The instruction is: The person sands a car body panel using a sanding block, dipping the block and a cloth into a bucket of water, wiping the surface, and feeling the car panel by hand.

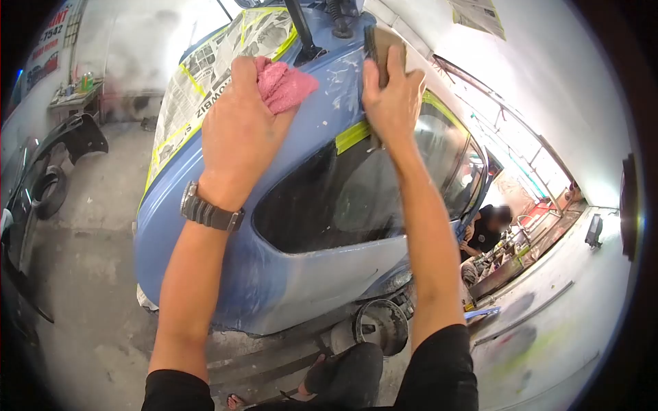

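Observation:
My left hand (240, 123) is closed around a crumpled pink cloth (284, 85), above the blue car body (315, 130) near newspaper masking (181, 113). My right hand (394, 96) grips a flat, brownish sanding block (384, 51) at the roof edge above the side window. Pale, whitish smears mark the blue paint between the hands. Yellow-green tape (352, 138) sits at the top of the dark window (329, 198). Whether the cloth touches the paint is hard to tell.
A bucket (380, 327) stands on the floor beside the car. At the right, another person (486, 229) crouches past the car. Black car parts (86, 137) and a tire (49, 192) lie at the left, near a small table (75, 97).

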